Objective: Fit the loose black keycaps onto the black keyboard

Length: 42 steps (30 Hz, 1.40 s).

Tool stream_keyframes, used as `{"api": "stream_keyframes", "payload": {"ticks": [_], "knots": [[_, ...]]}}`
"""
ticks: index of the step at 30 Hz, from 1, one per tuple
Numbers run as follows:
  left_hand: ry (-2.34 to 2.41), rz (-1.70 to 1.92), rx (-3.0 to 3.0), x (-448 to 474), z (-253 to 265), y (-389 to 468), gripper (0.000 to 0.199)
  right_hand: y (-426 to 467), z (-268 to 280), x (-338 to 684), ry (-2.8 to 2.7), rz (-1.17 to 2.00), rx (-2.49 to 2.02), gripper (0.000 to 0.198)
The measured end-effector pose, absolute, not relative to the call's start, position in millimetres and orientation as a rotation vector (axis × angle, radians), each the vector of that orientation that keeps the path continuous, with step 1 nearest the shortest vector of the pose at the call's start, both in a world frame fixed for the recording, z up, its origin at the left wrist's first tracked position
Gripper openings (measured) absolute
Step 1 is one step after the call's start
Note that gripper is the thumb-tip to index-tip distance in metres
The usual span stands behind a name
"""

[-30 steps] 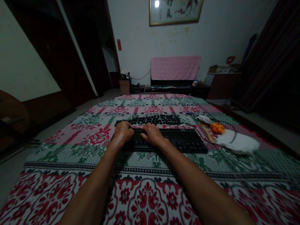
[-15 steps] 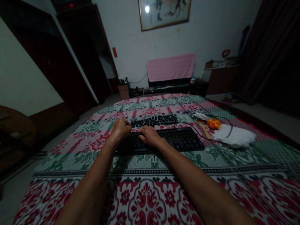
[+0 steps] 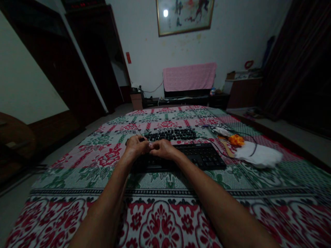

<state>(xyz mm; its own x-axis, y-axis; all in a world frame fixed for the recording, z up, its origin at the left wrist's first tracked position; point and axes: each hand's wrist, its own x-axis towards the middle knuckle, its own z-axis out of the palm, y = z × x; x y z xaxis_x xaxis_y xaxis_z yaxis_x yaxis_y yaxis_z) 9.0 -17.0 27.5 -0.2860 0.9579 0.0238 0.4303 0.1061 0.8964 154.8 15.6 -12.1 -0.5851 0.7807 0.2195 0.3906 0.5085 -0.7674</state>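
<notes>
Keyboard [image 3: 204,157] lying flat on patterned cloth [image 3: 103,159]. Left hand [image 3: 136,145], right hand [image 3: 164,149] meeting above its left part, both curling inward, seemingly for fine handling; whether gripping anything, cannot tell. Black keys [image 3: 177,134] sitting in rows just behind, presumably keeping their order.

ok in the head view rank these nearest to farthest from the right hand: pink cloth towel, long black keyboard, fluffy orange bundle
1. Long black keyboard: below the right hand, extending to its right.
2. Fluffy orange bundle: off to the right, past the keyboard's end.
3. Pink cloth towel: across the room, beyond the floral cloth.
</notes>
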Motion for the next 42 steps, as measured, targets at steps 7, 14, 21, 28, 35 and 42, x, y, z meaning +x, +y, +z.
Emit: {"api": "stream_keyframes", "payload": {"ticks": [7, 14, 21, 28, 35, 42], "knots": [[1.645, 1.468, 1.435, 6.3, 9.6, -12.8, 0.025, 20.2, -5.7, 158.3, -1.979, 1.221, -1.192, 0.033], [1.690, 1.494, 1.361, -21.2, 14.5, -10.0, 0.030, 47.7, -13.6, 187.6, -2.015, 0.753, -1.367, 0.018], [1.814, 1.516, 1.278, -46.8, 8.6, -13.9, 0.029, 54.3, -10.3, 191.6, -2.069, 0.639, -1.451, 0.022], [1.723, 1.581, 1.216, -48.7, 8.3, -10.9, 0.030, 73.7, -5.2, 179.1, -2.293, 0.403, -1.593, 0.020], [1.646, 1.633, 1.182, -48.1, 13.7, -16.0, 0.027, 79.4, -5.4, 177.2, -2.427, 0.418, -1.722, 0.022], [1.686, 1.636, 1.195, -50.1, 15.0, -16.5, 0.029, 85.7, 9.0, 171.0, -2.556, 0.349, -1.786, 0.013]]}}
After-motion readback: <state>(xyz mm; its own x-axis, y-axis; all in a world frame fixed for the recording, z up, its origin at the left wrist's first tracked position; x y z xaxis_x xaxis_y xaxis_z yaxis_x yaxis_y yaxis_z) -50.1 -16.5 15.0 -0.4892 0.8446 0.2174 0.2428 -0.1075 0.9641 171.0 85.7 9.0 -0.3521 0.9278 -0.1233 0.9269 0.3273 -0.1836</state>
